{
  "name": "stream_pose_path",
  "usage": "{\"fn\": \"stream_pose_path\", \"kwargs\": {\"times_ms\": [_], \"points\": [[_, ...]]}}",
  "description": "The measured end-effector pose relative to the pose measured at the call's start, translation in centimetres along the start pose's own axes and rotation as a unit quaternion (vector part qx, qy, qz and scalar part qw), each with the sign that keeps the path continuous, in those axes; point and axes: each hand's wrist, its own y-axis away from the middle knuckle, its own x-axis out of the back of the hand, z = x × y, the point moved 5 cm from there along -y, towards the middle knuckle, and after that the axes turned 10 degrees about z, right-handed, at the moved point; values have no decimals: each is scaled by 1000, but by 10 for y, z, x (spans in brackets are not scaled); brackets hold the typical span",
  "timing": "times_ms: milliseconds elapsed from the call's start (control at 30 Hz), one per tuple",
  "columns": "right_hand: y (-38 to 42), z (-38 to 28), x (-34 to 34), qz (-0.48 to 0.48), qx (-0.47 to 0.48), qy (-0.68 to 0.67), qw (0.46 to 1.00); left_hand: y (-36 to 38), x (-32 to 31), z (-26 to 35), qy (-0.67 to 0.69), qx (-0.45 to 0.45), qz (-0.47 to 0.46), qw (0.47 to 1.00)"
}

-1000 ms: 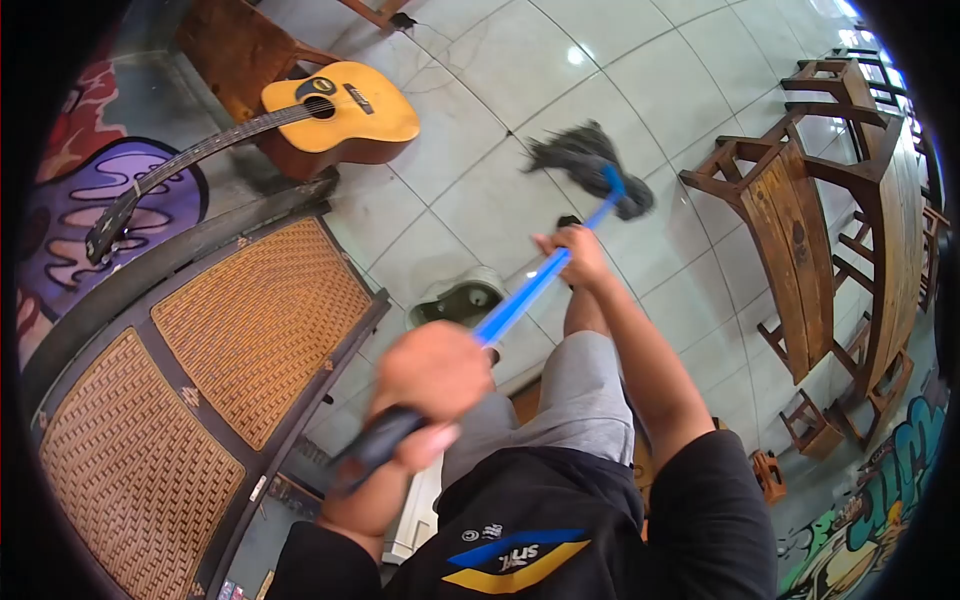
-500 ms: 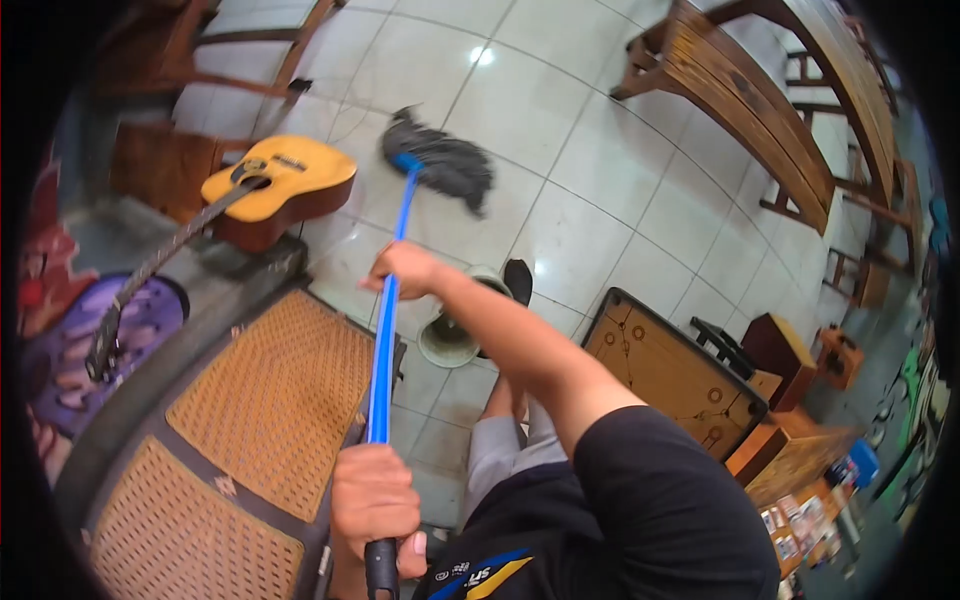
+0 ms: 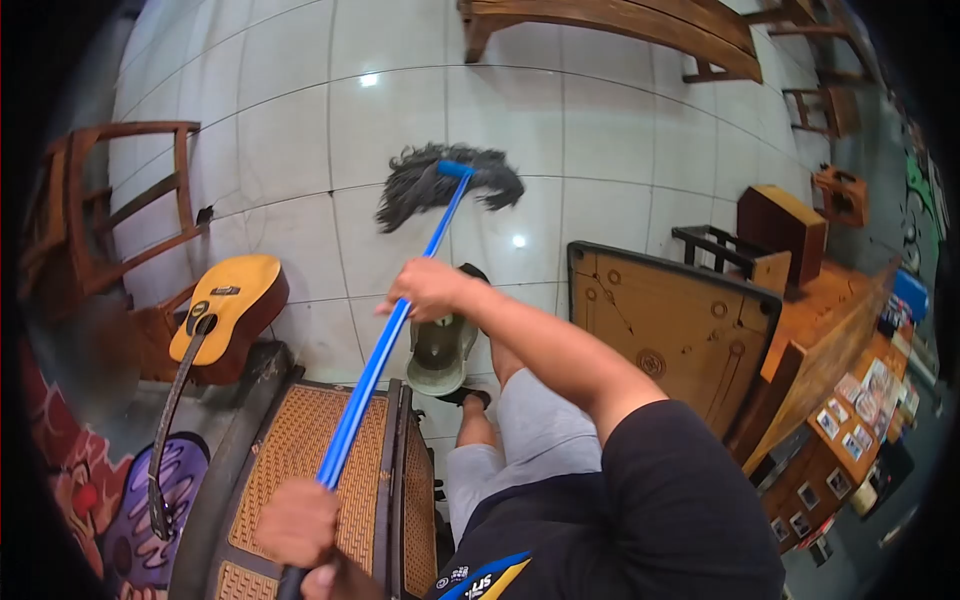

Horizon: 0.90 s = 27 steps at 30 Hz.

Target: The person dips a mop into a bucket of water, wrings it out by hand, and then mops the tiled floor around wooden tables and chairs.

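Observation:
A mop with a dark grey string head (image 3: 420,185) and a blue handle (image 3: 365,385) runs slantwise from the tiled floor up to me. My right hand (image 3: 435,290), reaching across my body, is closed around the middle of the handle. Lower down, my left hand (image 3: 300,525) grips the handle's upper end, near its black grip. The strings lie fanned out over the white tiles. Beneath my right forearm a greenish bucket (image 3: 440,362) stands by my feet, partly hidden.
An acoustic guitar (image 3: 235,305) leans at the left beside a wooden chair (image 3: 150,215). Close on my left is a woven-panel seat (image 3: 310,465). A carrom board (image 3: 670,330) stands at the right, with a wooden desk (image 3: 820,380) behind. A wooden bench (image 3: 610,25) lies ahead.
The mop head has swung right across the tiles and its strings have spread out. My left hand has moved left and down. My view has turned, shifting the furniture.

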Motion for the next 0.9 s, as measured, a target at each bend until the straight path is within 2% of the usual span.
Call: {"fn": "stream_pose_path", "kwargs": {"times_ms": [33, 67, 100, 200, 233, 267, 300, 333, 367, 400, 533, 633, 700, 767, 800, 833, 900], "points": [[14, 18, 15, 23, -20, 40, 999, 8, -13, -19, 15, 33, 45, 998], [29, 38, 31, 64, -21, 79, 995, 3, -32, -35, 6, 6, 50, 999], [41, 51, 49, 77, -26, 139, 987, -4, -52, -50, 12, -48, -1, 999], [71, 106, 68, 141, -52, 202, 968, -12, -92, -90, 63, -54, -71, 994], [78, 115, 69, 159, -60, 228, 959, -17, -106, -85, 66, -39, -51, 996], [80, 115, 67, 169, -102, 186, 963, -17, -107, -78, 64, -34, -40, 997], [78, 107, 60, 195, -79, 179, 961, -10, -103, -74, 61, -32, -26, 997], [75, 97, 47, 210, -48, 173, 961, 6, -86, -78, 54, -72, -53, 995], [71, 74, 36, 254, 8, 160, 954, 16, -78, -70, 48, -75, -66, 994], [66, 63, 20, 259, -13, 148, 954, 25, -71, -59, 35, -79, -72, 994], [32, 11, -55, 223, -14, 123, 967, 78, -25, -23, -1, -116, -107, 988], [-1, -30, -107, 196, 14, 73, 978, 99, -20, 13, -81, -92, -126, 984], [-11, -42, -139, 182, 28, 55, 981, 113, -22, 20, -86, -88, -135, 983], [-16, -51, -150, 145, 82, 30, 986, 124, -30, 13, -106, -99, -144, 979], [-12, -48, -155, 102, 55, 41, 992, 129, -31, 8, -105, -128, -159, 973], [-7, -49, -148, 111, 52, 37, 992, 127, -28, 6, -106, -125, -168, 972], [7, -51, -140, 118, 50, 14, 992, 130, -31, 8, -89, -136, -285, 945]]}}
